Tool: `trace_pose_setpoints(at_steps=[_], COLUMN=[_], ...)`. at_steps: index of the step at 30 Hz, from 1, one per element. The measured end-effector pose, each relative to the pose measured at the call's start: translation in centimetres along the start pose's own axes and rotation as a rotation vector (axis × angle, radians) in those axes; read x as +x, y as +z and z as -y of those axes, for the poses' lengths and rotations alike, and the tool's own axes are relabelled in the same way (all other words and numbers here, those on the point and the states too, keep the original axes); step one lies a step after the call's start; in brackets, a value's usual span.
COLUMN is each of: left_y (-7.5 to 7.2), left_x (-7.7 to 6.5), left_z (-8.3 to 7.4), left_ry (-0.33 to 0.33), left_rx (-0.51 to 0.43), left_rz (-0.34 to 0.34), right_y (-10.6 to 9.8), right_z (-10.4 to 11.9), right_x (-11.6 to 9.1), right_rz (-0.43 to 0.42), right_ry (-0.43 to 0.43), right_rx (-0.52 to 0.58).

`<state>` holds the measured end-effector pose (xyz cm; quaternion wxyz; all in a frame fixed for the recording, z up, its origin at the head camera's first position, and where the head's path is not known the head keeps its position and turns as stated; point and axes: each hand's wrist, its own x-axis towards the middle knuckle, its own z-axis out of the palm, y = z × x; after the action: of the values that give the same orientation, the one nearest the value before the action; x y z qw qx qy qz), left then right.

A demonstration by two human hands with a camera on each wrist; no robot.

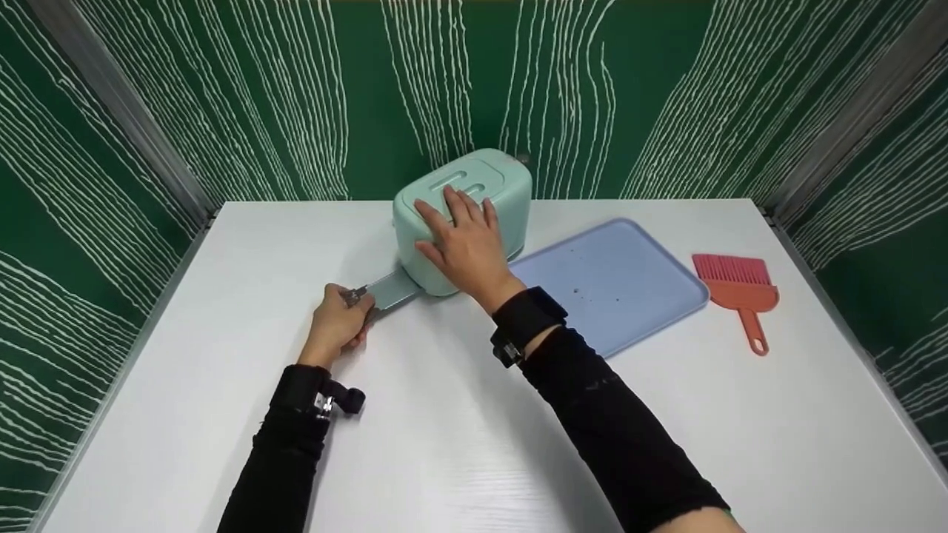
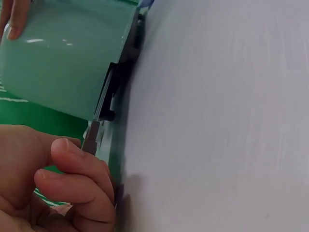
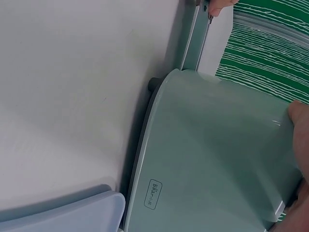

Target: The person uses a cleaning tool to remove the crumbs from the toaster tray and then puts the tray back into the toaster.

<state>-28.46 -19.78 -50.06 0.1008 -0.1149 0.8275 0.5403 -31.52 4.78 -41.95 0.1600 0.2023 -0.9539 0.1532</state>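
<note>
A mint-green toaster [image 1: 415, 240] stands on the white table, set at an angle. From under its near left end a flat metal crumb tray [image 1: 398, 289] sticks out, partly inside the body. My left hand [image 1: 337, 320] pinches the outer end of that tray between thumb and fingers, low over the table. In the left wrist view the tray [image 2: 91, 136] appears edge-on at the toaster's base. Fingers spread, my right hand [image 1: 474, 252] rests on the toaster's top and upper side. The right wrist view shows a small logo on the toaster's side [image 3: 207, 150].
A light-blue flat tray [image 1: 637, 274] with a few dark crumbs lies right of the toaster, close against its base. Farther right is a small red-orange brush [image 1: 744, 296] with pink bristles. Green walls [image 1: 363, 89] with white wavy lines enclose the table's back and sides.
</note>
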Motion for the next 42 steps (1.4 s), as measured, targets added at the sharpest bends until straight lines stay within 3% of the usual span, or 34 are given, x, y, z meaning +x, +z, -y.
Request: trace_pose_setpoints(at_steps=[9, 12, 20, 27, 34, 42], left_y=[-1.1, -1.0, -0.2, 1.1, 2.4, 3.7], left_x=[0.0, 0.2, 1.0, 1.6, 1.4, 2.1], left_z=[0.0, -0.1, -0.3, -0.8, -1.0, -1.7], left_ry=[-0.099, -0.117, -0.113, -0.109, -0.132, -0.108], left_rx=[-0.309, -0.371, -0.386, -0.408, -0.409, -0.423], left_rz=[0.09, 0.101, 0.106, 0.123, 0.085, 0.082], right_y=[0.0, 0.0, 0.0, 0.0, 0.5, 0.2], right_z=[-0.2, -0.3, -0.8, -0.7, 0.2, 0.3], right_x=[0.0, 0.1, -0.1, -0.2, -0.1, -0.1], right_rz=[0.007, 0.015, -0.032, -0.023, 0.003, 0.0], right_ry=[0.002, 0.013, -0.005, 0.012, -0.004, 0.018], right_rx=[0.014, 0.003, 0.015, 0.0, 0.016, -0.026])
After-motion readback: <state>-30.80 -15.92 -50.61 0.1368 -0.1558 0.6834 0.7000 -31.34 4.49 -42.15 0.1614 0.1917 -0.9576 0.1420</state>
